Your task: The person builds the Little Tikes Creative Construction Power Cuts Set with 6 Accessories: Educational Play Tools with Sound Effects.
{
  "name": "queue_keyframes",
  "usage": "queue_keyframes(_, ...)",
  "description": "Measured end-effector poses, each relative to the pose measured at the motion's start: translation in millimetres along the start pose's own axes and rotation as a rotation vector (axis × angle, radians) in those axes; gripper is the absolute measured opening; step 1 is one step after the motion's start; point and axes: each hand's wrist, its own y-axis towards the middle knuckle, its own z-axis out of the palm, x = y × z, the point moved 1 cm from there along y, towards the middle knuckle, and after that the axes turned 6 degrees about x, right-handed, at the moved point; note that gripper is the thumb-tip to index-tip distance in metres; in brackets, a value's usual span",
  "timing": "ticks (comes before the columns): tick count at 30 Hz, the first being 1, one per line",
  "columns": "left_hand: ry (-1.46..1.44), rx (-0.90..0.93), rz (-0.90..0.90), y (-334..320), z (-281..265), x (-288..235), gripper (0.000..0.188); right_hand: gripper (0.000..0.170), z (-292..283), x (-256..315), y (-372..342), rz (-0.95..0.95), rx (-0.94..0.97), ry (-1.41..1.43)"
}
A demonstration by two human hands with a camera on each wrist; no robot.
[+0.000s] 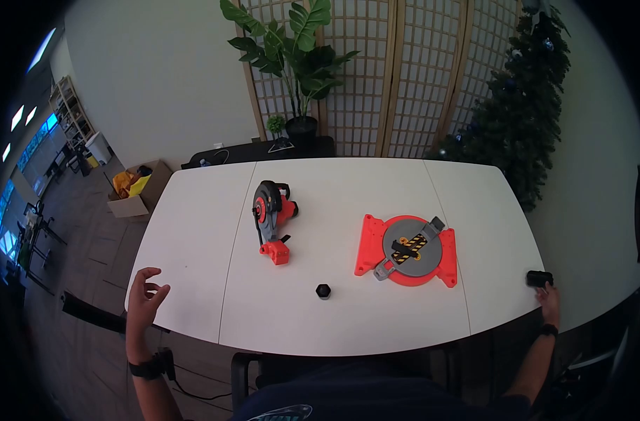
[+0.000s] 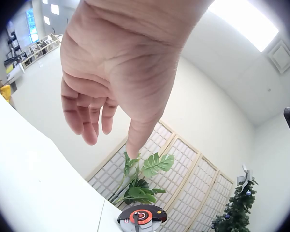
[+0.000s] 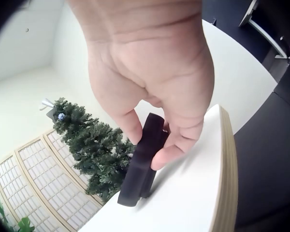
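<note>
My right hand [image 1: 549,306] pinches a black block-like object [image 1: 539,278] at the table's right edge; in the right wrist view thumb and fingers of the hand [image 3: 154,87] grip the dark object [image 3: 142,162] from both sides. Over the table's left edge, my left hand [image 1: 146,298] hangs with relaxed, bent fingers and holds nothing, as the hand [image 2: 121,72] in the left wrist view also shows. A red, grey and black toy saw [image 1: 269,214] stands left of centre. Right of centre lies a red base with a grey disc [image 1: 411,247]. A small black knob [image 1: 323,291] sits near the front.
The white table [image 1: 320,330] has a curved front edge, with a black chair [image 1: 242,368] below it. Behind stand a potted plant [image 1: 302,130], a lattice screen [image 1: 362,77] and a decorated tree [image 1: 523,119]. An open cardboard box [image 1: 134,203] is on the floor at left.
</note>
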Motion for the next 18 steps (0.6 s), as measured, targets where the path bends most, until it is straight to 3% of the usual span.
queue_keyframes(8,-0.01,0.017,0.002,5,2,5,0.045,0.026,-11,1,9,-0.074,-0.079,-0.028)
queue_keyframes(18,-0.027,0.029,0.005,9,4,2,0.046,0.025,-30,-12,37,-0.01,-0.164,-0.118)
